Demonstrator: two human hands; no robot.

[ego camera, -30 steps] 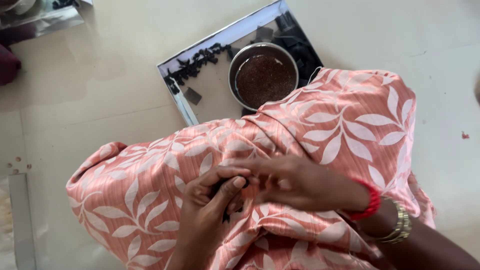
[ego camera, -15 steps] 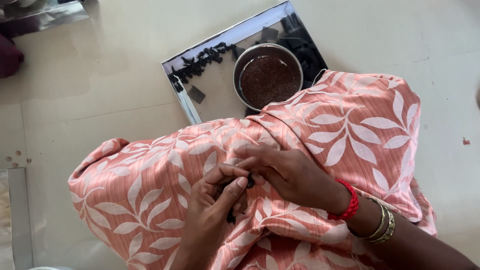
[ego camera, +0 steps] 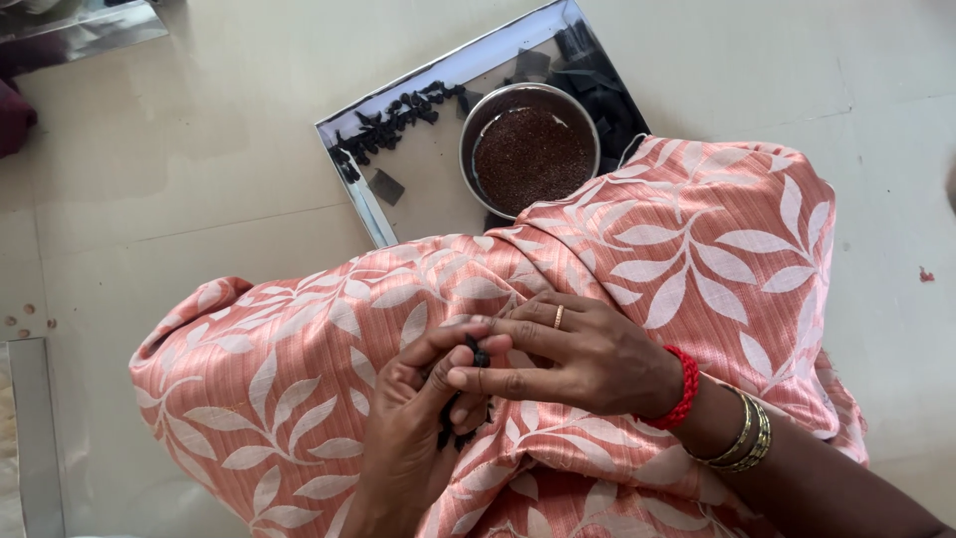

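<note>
At the far left edge a steel tray rim [ego camera: 30, 428] shows on the pale tiled floor [ego camera: 179, 229], well apart from the hands; next comes the peach leaf-print cloth [ego camera: 299, 399] draped over the lap, which serves as a soft bed so that anything dropped stays within reach. The left hand [ego camera: 413, 438] lies palm up on that cloth, its fingers curled into a cup around a small clump of dark, shrivelled pieces [ego camera: 453, 428], seemingly to keep the stock from spilling; its thumb and forefinger meet those of the right hand [ego camera: 578, 359], and between the two sets of fingertips one dark piece [ego camera: 478, 351] is pinched, so both hands are closed on the dark stuff, the right with a light pinch and the left clasping the rest. Above, on the floor, a shiny steel tray [ego camera: 418, 209] carries a row of similar dark bits [ego camera: 393, 125] and a round steel bowl [ego camera: 530, 149] of fine reddish-brown seeds, set just beyond the knee, probably for an easy reach; a red bangle [ego camera: 682, 389] and gold bangles [ego camera: 747, 438] ring the right wrist.
</note>
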